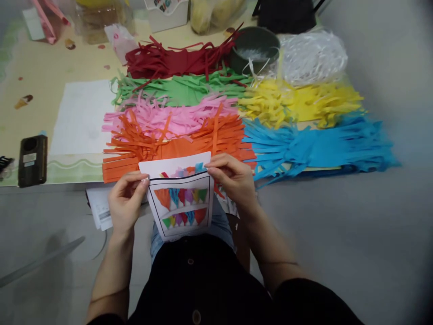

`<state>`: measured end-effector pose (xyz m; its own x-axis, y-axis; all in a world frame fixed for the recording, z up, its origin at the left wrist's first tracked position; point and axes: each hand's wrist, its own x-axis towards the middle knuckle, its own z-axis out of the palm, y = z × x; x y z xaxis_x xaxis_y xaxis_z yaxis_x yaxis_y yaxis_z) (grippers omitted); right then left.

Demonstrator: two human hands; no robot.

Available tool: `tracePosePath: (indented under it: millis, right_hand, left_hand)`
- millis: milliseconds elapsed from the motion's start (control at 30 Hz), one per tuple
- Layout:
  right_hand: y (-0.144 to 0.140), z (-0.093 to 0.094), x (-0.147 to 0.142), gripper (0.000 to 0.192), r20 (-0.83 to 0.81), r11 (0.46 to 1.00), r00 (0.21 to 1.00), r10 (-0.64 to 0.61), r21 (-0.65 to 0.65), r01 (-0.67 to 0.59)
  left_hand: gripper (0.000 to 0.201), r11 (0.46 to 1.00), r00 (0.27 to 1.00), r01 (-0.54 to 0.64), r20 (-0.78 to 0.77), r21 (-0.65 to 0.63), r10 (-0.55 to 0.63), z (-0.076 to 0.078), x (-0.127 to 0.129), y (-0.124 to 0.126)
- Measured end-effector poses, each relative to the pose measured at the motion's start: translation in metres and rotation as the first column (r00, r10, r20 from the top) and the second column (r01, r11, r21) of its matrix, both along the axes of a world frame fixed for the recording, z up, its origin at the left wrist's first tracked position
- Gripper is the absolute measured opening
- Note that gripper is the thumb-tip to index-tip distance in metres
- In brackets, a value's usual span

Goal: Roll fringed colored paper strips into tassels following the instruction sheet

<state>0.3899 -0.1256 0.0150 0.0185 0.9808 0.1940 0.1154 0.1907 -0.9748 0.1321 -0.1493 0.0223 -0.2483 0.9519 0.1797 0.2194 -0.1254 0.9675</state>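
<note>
Left hand (pixel 126 204): pinching the card's (pixel 182 198) left edge.
Right hand (pixel 233 178): pinching its top right corner.
Card: standing upright between both hands.

Orange strips (pixel 176 144), blue strips (pixel 318 146), pink strips (pixel 169 118); white card (pixel 182 203), multicoloured triangles.

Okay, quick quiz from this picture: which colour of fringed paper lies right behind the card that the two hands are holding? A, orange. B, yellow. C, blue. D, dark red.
A: the orange fringed paper lies directly behind the top edge of the card that the left hand and right hand hold; the other colours lie farther back or off to the right.
</note>
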Motion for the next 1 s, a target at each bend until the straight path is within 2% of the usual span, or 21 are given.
tracePosePath:
  millis: [100, 167, 267, 333, 367, 433, 533, 667, 767, 867, 1000]
  right_hand:
    - [0.0, 0.003, 0.0, 0.024, -0.075, 0.996, 0.997, 0.015, -0.082, -0.021]
    - [0.003, 0.005, 0.002, 0.034, -0.146, 0.989, 0.988, 0.043, -0.137, -0.063]
    - [0.01, 0.009, 0.006, 0.054, -0.174, 0.964, 0.973, 0.154, -0.188, -0.186]
    - [0.016, 0.014, 0.01, 0.045, -0.14, 0.942, 0.96, 0.242, -0.205, -0.267]
    - [0.018, 0.016, 0.012, 0.038, -0.114, 0.933, 0.954, 0.278, -0.205, -0.296]
    - [0.021, 0.02, 0.014, 0.029, -0.047, 0.929, 0.948, 0.314, -0.189, -0.317]
    - [0.022, 0.022, 0.015, 0.025, 0.048, 0.947, 0.953, 0.299, -0.135, -0.29]
    - [0.021, 0.023, 0.015, 0.016, 0.173, 0.966, 0.95, 0.259, -0.047, -0.255]
    - [0.024, 0.025, 0.015, 0.014, 0.238, 0.958, 0.929, 0.285, -0.036, -0.285]
    - [0.03, 0.029, 0.017, 0.015, 0.27, 0.926, 0.886, 0.377, -0.092, -0.366]
    - [0.031, 0.028, 0.017, 0.02, 0.325, 0.924, 0.865, 0.381, -0.098, -0.37]
  left_hand:
    - [0.009, 1.0, 0.999, 0.0, -0.04, -0.005, 0.0, 0.006, 0.0, 0.003]
    - [0.012, 0.999, 1.0, 0.023, 0.006, -0.034, -0.023, 0.01, -0.001, 0.007]
    - [0.037, 0.985, 0.981, 0.118, 0.166, -0.123, -0.097, 0.016, -0.005, 0.014]
    - [0.052, 0.96, 0.961, 0.202, 0.226, -0.191, -0.157, 0.02, -0.008, 0.019]
    - [0.05, 0.945, 0.955, 0.238, 0.232, -0.226, -0.185, 0.022, -0.01, 0.021]
    - [0.033, 0.92, 0.951, 0.278, 0.212, -0.277, -0.223, 0.025, -0.013, 0.024]
    - [0.017, 0.921, 0.962, 0.268, 0.121, -0.282, -0.243, 0.028, -0.015, 0.024]
    - [0.014, 0.936, 0.966, 0.25, -0.004, -0.249, -0.259, 0.033, -0.017, 0.024]
    - [0.017, 0.902, 0.939, 0.313, -0.043, -0.297, -0.34, 0.041, -0.016, 0.033]
    - [0.021, 0.85, 0.892, 0.391, -0.083, -0.354, -0.445, 0.05, -0.013, 0.047]
    - [0.015, 0.832, 0.845, 0.454, -0.143, -0.319, -0.516, 0.054, -0.006, 0.056]
